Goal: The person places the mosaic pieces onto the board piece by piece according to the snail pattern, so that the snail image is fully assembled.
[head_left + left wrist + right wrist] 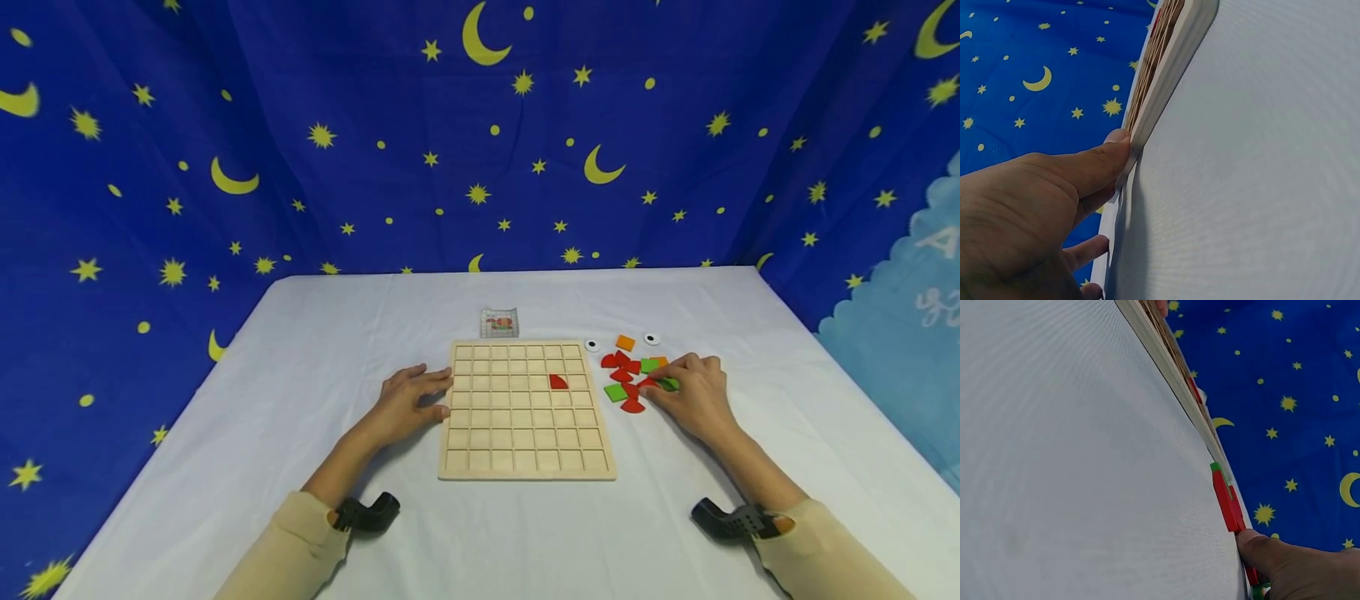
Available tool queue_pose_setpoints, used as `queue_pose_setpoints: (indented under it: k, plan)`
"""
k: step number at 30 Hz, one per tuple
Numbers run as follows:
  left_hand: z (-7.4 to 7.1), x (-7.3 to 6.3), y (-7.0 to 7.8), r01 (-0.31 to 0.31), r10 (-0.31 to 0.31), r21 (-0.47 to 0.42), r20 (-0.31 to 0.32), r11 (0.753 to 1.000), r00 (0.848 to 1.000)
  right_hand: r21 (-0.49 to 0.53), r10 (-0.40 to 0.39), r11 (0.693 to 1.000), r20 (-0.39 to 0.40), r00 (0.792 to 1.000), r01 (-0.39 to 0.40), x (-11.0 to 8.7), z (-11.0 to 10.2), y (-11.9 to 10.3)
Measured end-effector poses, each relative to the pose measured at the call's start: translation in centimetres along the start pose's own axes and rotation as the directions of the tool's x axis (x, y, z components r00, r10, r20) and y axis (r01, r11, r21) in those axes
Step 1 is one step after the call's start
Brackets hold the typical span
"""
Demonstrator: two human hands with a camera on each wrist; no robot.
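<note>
A wooden grid board (pixel 527 479) lies on the table, with one red quarter-circle piece (pixel 558 382) in a cell right of its middle. My left hand (pixel 405 402) rests at the board's left edge, fingers spread; in the left wrist view the thumb (pixel 1107 164) touches the frame. Right of the board, my right hand (pixel 697 396) reaches into a pile of small pieces, thumb and index finger pinching a red piece (pixel 647 382). A green piece (pixel 669 384) shows beside those fingers. In the right wrist view the thumb (pixel 1260 550) meets red pieces (pixel 1227 503) at the pile's edge.
Around the right hand lie more red pieces (pixel 632 406), green squares (pixel 616 392), an orange square (pixel 625 342) and two white eye discs (pixel 651 339). A small picture card (pixel 499 323) sits behind the board. White cloth (pixel 337 317) covers the table; a starry blue curtain (pixel 405 92) hangs behind.
</note>
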State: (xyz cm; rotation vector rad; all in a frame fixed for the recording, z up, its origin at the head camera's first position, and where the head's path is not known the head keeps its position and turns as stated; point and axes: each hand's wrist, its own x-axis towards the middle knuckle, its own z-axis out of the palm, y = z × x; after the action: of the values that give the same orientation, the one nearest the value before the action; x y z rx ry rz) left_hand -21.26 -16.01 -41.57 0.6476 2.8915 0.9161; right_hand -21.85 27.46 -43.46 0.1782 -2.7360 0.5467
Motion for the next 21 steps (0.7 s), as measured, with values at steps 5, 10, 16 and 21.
queue_pose_setpoints:
  k: [5, 10, 16, 21]
  plan:
    - [0.0, 0.0, 0.0, -0.002, 0.002, -0.005, -0.004, 1.000, 1.000, 0.016, 0.026, 1.000, 0.009, 1.000, -0.027, 0.1, 0.2, -0.1]
    - [0.1, -0.1, 0.0, -0.017, 0.017, -0.012, -0.015, 1.000, 1.000, 0.048, 0.027, 0.998, 0.020, 0.999, -0.028, 0.2, 0.2, -0.3]
    - [0.1, -0.2, 0.0, -0.031, 0.030, -0.011, -0.024, 0.999, 0.999, 0.135, -0.044, 0.990, 0.011, 0.999, 0.042, 0.4, -0.1, -1.2]
    - [0.0, -0.2, 0.0, -0.021, 0.021, -0.015, -0.013, 1.000, 1.000, 0.212, -0.149, 0.967, 0.018, 0.989, 0.142, 0.7, -0.1, -2.8]
